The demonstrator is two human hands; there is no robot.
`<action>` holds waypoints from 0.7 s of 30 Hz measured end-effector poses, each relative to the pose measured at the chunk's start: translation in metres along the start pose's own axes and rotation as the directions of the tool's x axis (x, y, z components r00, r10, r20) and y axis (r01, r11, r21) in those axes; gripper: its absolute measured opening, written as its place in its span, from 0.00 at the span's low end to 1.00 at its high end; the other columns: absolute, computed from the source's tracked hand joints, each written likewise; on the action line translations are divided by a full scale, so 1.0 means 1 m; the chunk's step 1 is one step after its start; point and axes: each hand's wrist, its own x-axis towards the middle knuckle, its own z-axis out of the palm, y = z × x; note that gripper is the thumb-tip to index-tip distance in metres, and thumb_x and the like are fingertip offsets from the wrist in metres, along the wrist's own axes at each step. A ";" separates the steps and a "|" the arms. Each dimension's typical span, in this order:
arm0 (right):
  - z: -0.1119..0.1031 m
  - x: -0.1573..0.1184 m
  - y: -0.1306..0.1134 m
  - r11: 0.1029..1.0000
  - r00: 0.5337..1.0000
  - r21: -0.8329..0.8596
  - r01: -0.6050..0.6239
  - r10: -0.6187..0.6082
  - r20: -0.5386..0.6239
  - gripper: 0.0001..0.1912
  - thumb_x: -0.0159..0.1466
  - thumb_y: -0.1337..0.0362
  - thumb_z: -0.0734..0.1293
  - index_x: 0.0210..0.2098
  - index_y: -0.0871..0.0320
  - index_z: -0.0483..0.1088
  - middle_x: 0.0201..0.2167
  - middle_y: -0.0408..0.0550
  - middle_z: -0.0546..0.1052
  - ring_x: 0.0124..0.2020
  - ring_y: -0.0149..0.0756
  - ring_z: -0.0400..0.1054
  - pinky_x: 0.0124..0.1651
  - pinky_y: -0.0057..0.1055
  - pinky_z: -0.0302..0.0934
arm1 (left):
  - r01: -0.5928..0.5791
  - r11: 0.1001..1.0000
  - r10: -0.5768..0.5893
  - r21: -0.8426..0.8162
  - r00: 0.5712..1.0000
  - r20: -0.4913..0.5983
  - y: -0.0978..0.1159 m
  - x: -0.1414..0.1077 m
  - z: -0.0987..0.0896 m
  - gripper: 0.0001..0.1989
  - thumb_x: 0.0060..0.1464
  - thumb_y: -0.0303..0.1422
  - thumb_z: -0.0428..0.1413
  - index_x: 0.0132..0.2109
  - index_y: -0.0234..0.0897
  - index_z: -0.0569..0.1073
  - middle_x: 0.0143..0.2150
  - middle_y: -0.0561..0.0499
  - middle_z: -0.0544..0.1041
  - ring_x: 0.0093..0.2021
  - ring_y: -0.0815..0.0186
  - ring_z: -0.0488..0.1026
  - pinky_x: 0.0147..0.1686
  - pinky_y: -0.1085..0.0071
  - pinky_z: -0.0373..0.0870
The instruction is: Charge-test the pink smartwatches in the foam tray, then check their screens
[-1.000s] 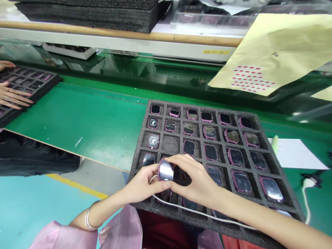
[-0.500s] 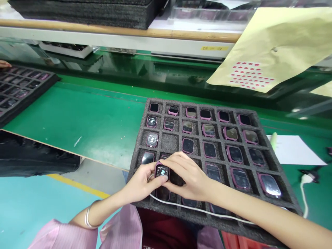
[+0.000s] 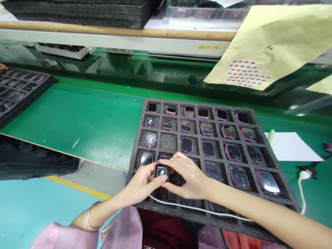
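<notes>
Between both hands is a smartwatch (image 3: 162, 171) without a strap, purple-cased, its screen lit with a dial. My left hand (image 3: 142, 183) grips its left side, thumb along the lower edge. My right hand (image 3: 188, 176) has its fingers and thumb closed on the right side. A white cable (image 3: 197, 208) runs from beside my left fingers across to the right, under my right forearm. Beneath the hands lies a dark foam tray (image 3: 168, 141) with rows of similar watches in its pockets. One watch in it (image 3: 150, 139) shows a lit dial; most others are dark. My hands hide several pockets.
A second foam tray (image 3: 28, 100) stands at the far left, with part of another person's hand (image 3: 3, 66) at its edge. On the right lie a white paper (image 3: 293, 147), a green pen-like object (image 3: 271, 137) and a white plug (image 3: 304, 174). Yellow paper (image 3: 269, 41) hangs from the shelf.
The hands keep the same grip on the watch. The whole view has shifted very slightly, and the scene lies a little further left.
</notes>
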 end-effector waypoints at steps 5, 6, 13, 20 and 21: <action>-0.001 -0.001 0.002 1.000 0.999 -0.021 0.018 -0.018 -0.027 0.23 0.62 0.62 0.69 0.55 0.61 0.63 0.31 0.49 0.76 0.29 0.37 0.68 0.36 0.37 0.61 | 0.007 1.000 -0.007 -0.018 1.000 -0.003 -0.001 0.000 0.001 0.11 0.58 0.37 0.56 0.44 0.34 0.72 0.32 0.53 0.66 0.41 0.62 0.65 0.47 0.68 0.61; -0.002 -0.001 0.002 0.999 0.999 -0.022 0.024 -0.025 -0.027 0.23 0.62 0.62 0.69 0.54 0.61 0.63 0.32 0.50 0.77 0.29 0.37 0.68 0.36 0.37 0.61 | 0.007 1.000 -0.007 -0.026 1.000 -0.001 -0.001 0.000 0.001 0.11 0.58 0.37 0.56 0.44 0.34 0.72 0.32 0.53 0.66 0.41 0.62 0.65 0.47 0.67 0.61; -0.002 -0.001 0.004 1.000 0.999 -0.013 0.026 -0.027 -0.026 0.23 0.62 0.62 0.70 0.55 0.60 0.63 0.37 0.53 0.79 0.31 0.38 0.69 0.38 0.39 0.61 | 0.021 1.000 -0.021 -0.015 1.000 -0.016 -0.002 0.000 0.001 0.12 0.58 0.38 0.56 0.43 0.33 0.73 0.32 0.52 0.67 0.39 0.63 0.64 0.44 0.68 0.62; -0.002 -0.002 0.006 0.999 0.999 -0.042 0.029 -0.029 -0.015 0.25 0.63 0.57 0.70 0.55 0.62 0.64 0.35 0.52 0.78 0.31 0.39 0.70 0.39 0.39 0.62 | 0.026 0.999 -0.027 -0.030 0.999 -0.034 -0.001 0.000 0.001 0.14 0.57 0.39 0.56 0.43 0.32 0.74 0.28 0.54 0.66 0.31 0.68 0.63 0.34 0.73 0.63; -0.002 -0.002 0.005 0.998 1.000 -0.057 0.022 -0.023 -0.003 0.26 0.63 0.56 0.69 0.55 0.62 0.64 0.35 0.53 0.78 0.32 0.39 0.70 0.40 0.39 0.62 | 0.039 0.999 -0.040 -0.037 0.998 -0.038 0.001 -0.001 0.001 0.14 0.57 0.40 0.56 0.43 0.32 0.74 0.26 0.55 0.65 0.28 0.69 0.62 0.31 0.74 0.62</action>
